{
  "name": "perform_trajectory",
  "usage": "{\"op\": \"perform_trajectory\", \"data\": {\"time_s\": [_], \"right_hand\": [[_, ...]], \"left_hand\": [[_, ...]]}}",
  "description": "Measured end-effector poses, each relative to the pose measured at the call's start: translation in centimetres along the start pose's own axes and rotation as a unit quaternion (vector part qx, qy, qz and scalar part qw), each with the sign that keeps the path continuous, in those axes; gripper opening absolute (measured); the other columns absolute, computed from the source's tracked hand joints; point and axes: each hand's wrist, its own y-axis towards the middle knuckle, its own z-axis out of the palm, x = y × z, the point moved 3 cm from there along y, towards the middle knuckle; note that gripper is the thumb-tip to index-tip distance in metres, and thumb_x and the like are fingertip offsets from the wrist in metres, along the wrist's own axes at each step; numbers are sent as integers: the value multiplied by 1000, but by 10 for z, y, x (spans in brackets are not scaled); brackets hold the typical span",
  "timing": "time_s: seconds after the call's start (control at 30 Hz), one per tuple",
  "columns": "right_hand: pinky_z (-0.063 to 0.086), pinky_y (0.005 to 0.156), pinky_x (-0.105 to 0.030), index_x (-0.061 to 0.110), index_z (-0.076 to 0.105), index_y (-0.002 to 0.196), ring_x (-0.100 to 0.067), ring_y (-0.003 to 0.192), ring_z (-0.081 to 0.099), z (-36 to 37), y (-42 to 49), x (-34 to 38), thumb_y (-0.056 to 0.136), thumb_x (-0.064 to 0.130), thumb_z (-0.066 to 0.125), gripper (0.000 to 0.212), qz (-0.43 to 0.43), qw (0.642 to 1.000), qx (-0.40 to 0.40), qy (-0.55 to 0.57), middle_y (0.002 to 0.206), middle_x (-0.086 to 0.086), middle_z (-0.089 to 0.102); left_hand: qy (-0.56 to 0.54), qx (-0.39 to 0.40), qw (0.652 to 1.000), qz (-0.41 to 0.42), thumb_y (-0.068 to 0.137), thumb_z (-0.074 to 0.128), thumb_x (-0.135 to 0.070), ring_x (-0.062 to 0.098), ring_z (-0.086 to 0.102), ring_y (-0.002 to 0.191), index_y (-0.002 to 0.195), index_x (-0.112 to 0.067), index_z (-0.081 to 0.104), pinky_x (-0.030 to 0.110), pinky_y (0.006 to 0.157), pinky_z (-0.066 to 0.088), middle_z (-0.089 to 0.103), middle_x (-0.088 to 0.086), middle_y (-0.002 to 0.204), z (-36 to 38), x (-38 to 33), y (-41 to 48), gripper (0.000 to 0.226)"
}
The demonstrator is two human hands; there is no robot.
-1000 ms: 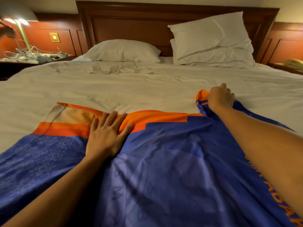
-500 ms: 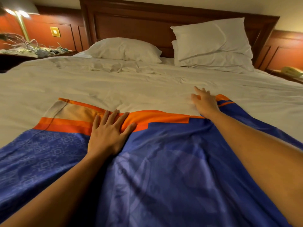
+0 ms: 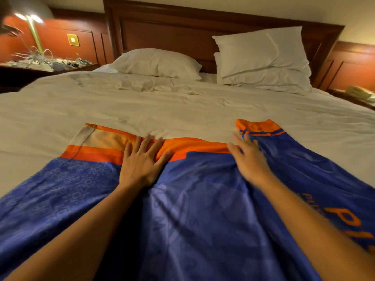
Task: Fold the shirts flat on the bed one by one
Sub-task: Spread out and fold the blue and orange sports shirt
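Both my hands lie flat on a shirt spread over the bed.
The white bed carries the blue-and-orange shirt on its near half. My left hand presses its orange band, fingers straight and spread. My right hand, blurred, rests near the orange-edged corner, fingers straight, slightly apart.

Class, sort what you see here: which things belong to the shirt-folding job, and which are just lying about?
Part of the job: blue and orange shirt, bed, left hand, right hand.

Just lying about: pillows, lamp, tangled cables on the nightstand, telephone.
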Motion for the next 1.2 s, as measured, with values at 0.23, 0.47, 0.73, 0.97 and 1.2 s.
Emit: {"op": "perform_trajectory", "data": {"time_s": [0.23, 0.47, 0.73, 0.97, 1.2], "right_hand": [[-1, 122, -52, 56, 2, 151, -27, 153, -4, 33, -104, 32, 86, 77, 9, 69, 22, 985, 93, -145, 167, 10, -1], [-3, 120, -53, 61, -14, 145, -27, 153, -7, 48, -91, 20, 72, 88, -9, 78, 38, 978, 66, -195, 166, 12, -7], [-5, 121, -56, 43, -9, 155, -27, 153, -9, 53, -78, 31, 89, 78, 3, 76, 73, 968, 101, -219, 167, 4, -9], [-9, 121, -51, 35, -2, 158, -24, 153, -9, 21, -189, 48, 96, 71, 9, 73, 23, 964, 152, -217, 167, 2, -7], [-3, 122, -44, 38, 4, 158, -19, 154, -3, -44, -332, 20, 96, 69, 20, 71, -6, 964, 151, -219, 167, 7, -2]], "left_hand": [[-22, 54, 995, 77, 87, 14, -82, 13, 17, 152, 151, -47, 32, 41, 124, 8, 24, -11, 163, -39, 26, -46, 76], [87, 162, 983, -1, 65, -9, -97, 11, -19, 150, 154, -50, -3, 46, 124, -2, -14, -9, 165, -59, 162, -6, 101], [150, 158, 973, -78, 102, 19, -60, 36, -1, 153, 152, -32, 33, 64, 117, -8, 10, 9, 167, -72, 117, -3, 59], [-53, 143, 988, 23, 84, 1, -76, 23, -4, 154, 157, -43, 4, 47, 122, -8, 1, -7, 167, -81, 4, -208, 79], [15, 216, 973, 82, 93, 4, -74, 21, -8, 154, 150, -41, -16, 45, 122, -2, -14, -9, 164, -120, 7, -302, 69]]}}
